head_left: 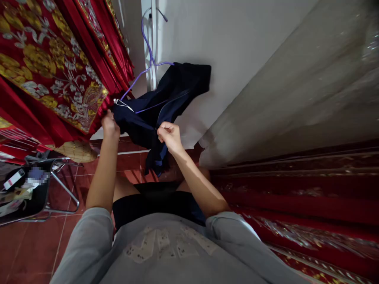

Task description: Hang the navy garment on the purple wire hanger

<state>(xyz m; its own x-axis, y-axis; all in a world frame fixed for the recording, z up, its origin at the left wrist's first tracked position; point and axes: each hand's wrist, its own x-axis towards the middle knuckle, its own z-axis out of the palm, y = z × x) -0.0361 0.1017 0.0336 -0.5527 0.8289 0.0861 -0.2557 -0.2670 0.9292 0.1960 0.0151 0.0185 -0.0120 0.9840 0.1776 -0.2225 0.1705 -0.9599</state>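
A dark navy zip-up jacket [139, 122] hangs from a purple hanger [150, 55] in front of the wall. Its front is unzipped at the top, and the hanger's lower bar shows in the gap. My right hand [170, 134] is closed in a pinch on the jacket's front edge, by the zip. At the jacket's left side, my left hand [110, 124] is closed on the dark cloth, right beside a red fabric hem; its fingertips are partly hidden. A white tag string [122, 104] lies near the jacket's shoulder. The lower part of the jacket droops toward the floor.
Red embroidered drapery [53, 59] hangs close on the left. A black folding chair [49, 193] with small items stands at lower left on the red tiles. A white metal frame [153, 43] bears the hanger. Pale cloth [281, 98] and red ornate fabric [310, 209] are at right.
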